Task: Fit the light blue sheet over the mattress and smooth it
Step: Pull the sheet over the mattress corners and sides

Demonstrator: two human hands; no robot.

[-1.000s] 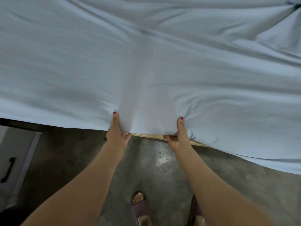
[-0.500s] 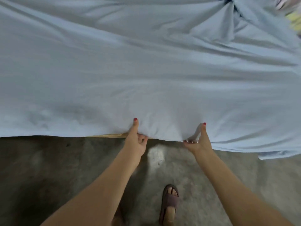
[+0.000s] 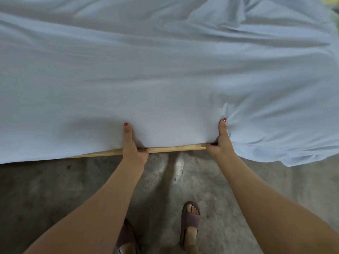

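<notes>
The light blue sheet (image 3: 165, 79) covers the whole bed and hangs over its near edge, hiding the mattress. My left hand (image 3: 133, 145) grips the sheet's hem at the near edge, thumb on top and fingers curled under. My right hand (image 3: 221, 139) grips the hem further right in the same way, and the cloth bunches into folds beside its thumb. Between the two hands the sheet is pulled flat. A loose part of the sheet (image 3: 293, 154) hangs lower at the right.
A light wooden bed frame rail (image 3: 174, 149) shows under the hem between my hands. Below is a grey concrete floor (image 3: 55, 195). My feet in purple sandals (image 3: 190, 222) stand close to the bed. Something yellow-green (image 3: 333, 0) peeks in at the top right corner.
My hands have moved further apart along the hem, the right one going right. The wooden rail between them is now exposed and the sheet there is flatter. My feet have stepped sideways.
</notes>
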